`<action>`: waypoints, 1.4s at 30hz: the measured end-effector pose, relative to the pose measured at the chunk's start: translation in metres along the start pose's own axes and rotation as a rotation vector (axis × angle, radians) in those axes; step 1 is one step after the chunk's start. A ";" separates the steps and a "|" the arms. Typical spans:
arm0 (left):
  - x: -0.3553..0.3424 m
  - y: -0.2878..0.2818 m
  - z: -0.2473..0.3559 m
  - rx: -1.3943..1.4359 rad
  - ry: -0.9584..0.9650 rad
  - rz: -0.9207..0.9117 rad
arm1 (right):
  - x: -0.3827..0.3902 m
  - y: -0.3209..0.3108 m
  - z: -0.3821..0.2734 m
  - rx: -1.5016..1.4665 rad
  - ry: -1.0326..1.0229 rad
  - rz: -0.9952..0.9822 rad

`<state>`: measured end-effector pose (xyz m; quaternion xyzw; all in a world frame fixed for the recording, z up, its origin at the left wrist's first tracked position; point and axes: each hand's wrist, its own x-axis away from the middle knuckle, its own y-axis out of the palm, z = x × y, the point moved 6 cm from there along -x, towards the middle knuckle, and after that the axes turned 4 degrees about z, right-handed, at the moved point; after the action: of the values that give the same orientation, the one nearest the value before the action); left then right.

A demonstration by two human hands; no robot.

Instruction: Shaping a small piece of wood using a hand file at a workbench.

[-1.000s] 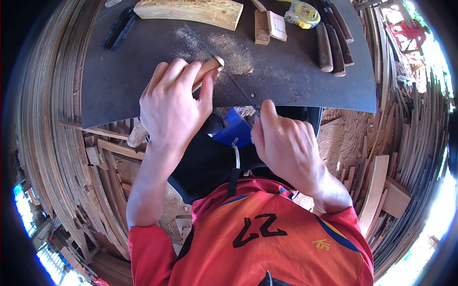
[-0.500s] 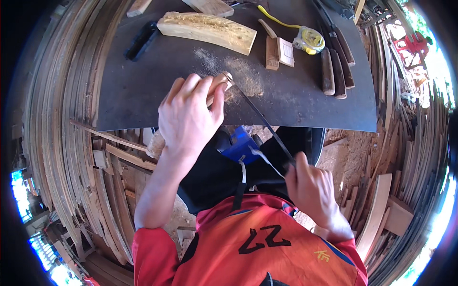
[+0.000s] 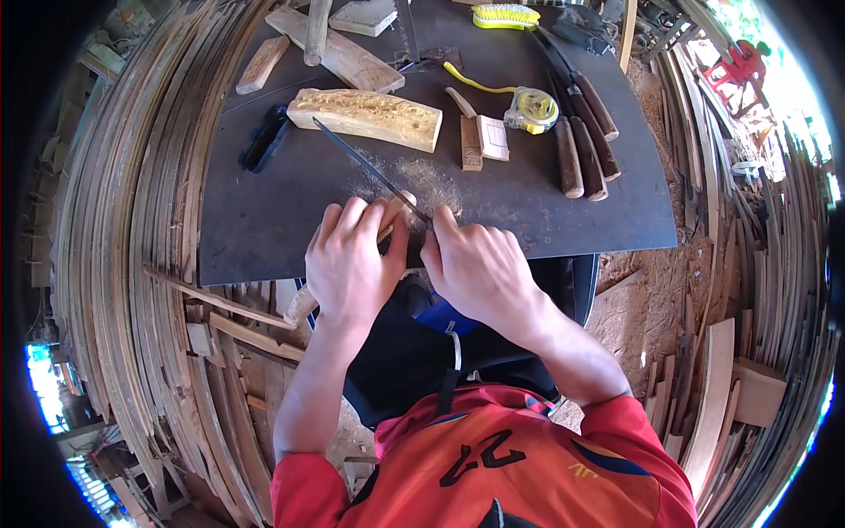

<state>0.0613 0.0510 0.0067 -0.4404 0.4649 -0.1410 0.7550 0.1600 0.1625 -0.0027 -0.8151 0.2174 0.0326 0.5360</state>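
Note:
My left hand [image 3: 350, 255] is closed round a pale wooden stick [image 3: 301, 305] at the table's near edge. One rounded end of the stick shows past my fingers, the other below my wrist. My right hand [image 3: 482, 264] grips a long thin dark metal file [image 3: 365, 165], its handle hidden in the fist. The file slants up and left across the stick's far end, its tip reaching toward a thick rough wood block [image 3: 365, 119]. Sawdust [image 3: 431, 180] lies on the dark table [image 3: 290, 229] just beyond both hands.
Several wooden-handled tools [image 3: 588, 150] lie at the right beside a yellow tape measure [image 3: 532, 110] and small wood pieces [image 3: 493, 138]. A yellow brush [image 3: 505, 16] is at the back, a black object [image 3: 264, 139] at the left. Stacked planks [image 3: 132, 220] flank the table.
My right hand has pushed the file up and left, from beside my body to next to my left hand. My left hand still holds the stick; the view has shifted to show more table.

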 end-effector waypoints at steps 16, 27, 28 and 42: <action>0.002 -0.002 -0.002 0.022 -0.032 -0.014 | -0.023 0.007 -0.003 -0.008 0.036 -0.093; 0.000 0.001 -0.002 0.015 -0.049 -0.015 | -0.030 0.009 -0.004 -0.030 0.054 -0.152; 0.001 0.001 -0.002 0.016 -0.051 -0.013 | -0.029 0.009 -0.005 -0.030 0.058 -0.156; -0.002 0.002 -0.003 -0.035 -0.051 -0.033 | 0.007 -0.007 -0.004 0.090 0.042 -0.132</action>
<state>0.0573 0.0518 0.0052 -0.4647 0.4406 -0.1342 0.7563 0.1688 0.1585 0.0034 -0.8034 0.1756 -0.0295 0.5682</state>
